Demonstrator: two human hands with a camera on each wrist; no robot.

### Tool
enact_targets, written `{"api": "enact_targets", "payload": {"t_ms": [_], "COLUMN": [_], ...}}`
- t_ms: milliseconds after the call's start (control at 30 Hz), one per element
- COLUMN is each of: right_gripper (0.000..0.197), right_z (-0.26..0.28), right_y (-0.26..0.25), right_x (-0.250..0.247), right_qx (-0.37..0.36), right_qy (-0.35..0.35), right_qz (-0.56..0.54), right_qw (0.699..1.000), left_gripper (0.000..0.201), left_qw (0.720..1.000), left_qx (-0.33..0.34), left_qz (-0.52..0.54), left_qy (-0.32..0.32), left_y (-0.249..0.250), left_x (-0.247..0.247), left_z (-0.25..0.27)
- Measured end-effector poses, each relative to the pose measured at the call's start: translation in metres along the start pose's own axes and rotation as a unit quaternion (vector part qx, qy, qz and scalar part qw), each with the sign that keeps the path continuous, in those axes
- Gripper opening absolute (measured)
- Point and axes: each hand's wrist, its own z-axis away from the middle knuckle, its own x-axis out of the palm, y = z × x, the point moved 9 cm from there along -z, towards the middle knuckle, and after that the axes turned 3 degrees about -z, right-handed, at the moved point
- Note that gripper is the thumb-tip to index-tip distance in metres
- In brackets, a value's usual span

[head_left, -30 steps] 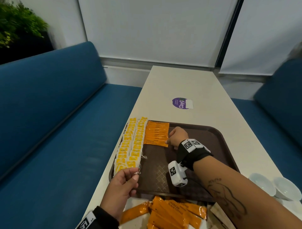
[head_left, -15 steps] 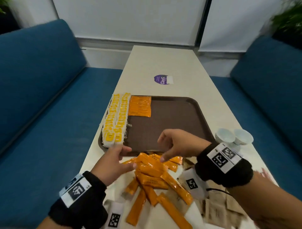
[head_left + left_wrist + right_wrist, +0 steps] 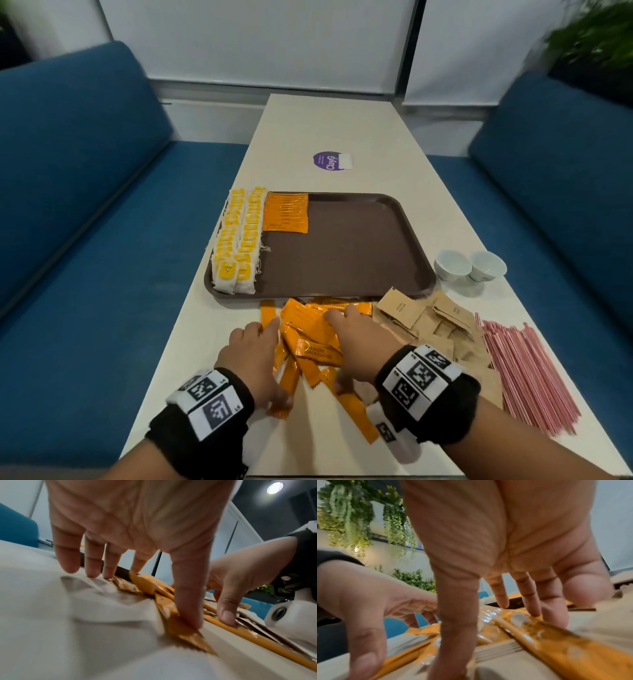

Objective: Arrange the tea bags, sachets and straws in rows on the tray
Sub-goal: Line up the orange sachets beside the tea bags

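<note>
I see the white table (image 3: 359, 130) running away from me, with the brown tray (image 3: 346, 253) lying across it. On the tray's left edge stand two rows of yellow tea bags (image 3: 239, 240), with a short row of orange sachets (image 3: 286, 212) just beside them. Right of my hands lie pink straws (image 3: 524, 370), brown packets (image 3: 424, 318) and two white cups (image 3: 469, 265). My left hand (image 3: 253, 356) and right hand (image 3: 359, 342) press down, fingers spread and fairly straight, on the loose orange pile (image 3: 315, 346) in front of the tray.
</note>
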Motion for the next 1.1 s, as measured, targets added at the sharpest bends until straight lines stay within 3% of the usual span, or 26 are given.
{"api": "enact_targets", "payload": {"t_ms": [167,433,533,633,867,967,1100], "right_gripper": [0.087,0.085,0.083,0.082,0.064,0.059,0.057], "right_z": [-0.005,-0.012,-0.016,-0.022,-0.026,-0.025,-0.025], "right_y": [-0.007,-0.01,-0.011,-0.015,-0.018,-0.021,-0.024], "right_x": [0.003,0.0,0.002,0.004,0.004,0.006,0.01], "right_qx": [0.006,0.034,0.055,0.056,0.046,0.037,0.016], "right_qy": [-0.002,0.036,0.037,0.031,0.009,0.004,0.009], "right_qz": [-0.042,-0.074,-0.078,-0.098,-0.161,-0.151,-0.136], "right_qw": [0.999,0.996,0.995,0.993,0.986,0.988,0.991], "left_gripper": [0.087,0.106,0.098,0.076,0.017,0.007,0.011], "left_qw": [0.998,0.973,0.963,0.953,0.852,0.823,0.814], "left_qx": [0.0,-0.036,-0.037,-0.021,0.019,0.018,0.009], "left_qz": [0.06,0.227,0.266,0.3,0.512,0.558,0.572], "left_qy": [0.022,-0.007,-0.024,-0.037,-0.107,-0.107,-0.104], "left_y": [0.002,-0.009,-0.008,-0.004,0.006,0.01,0.019], "left_x": [-0.002,0.003,0.005,0.006,0.012,0.008,0.007], "left_z": [-0.004,-0.003,-0.001,-0.002,-0.004,-0.005,-0.011]}}
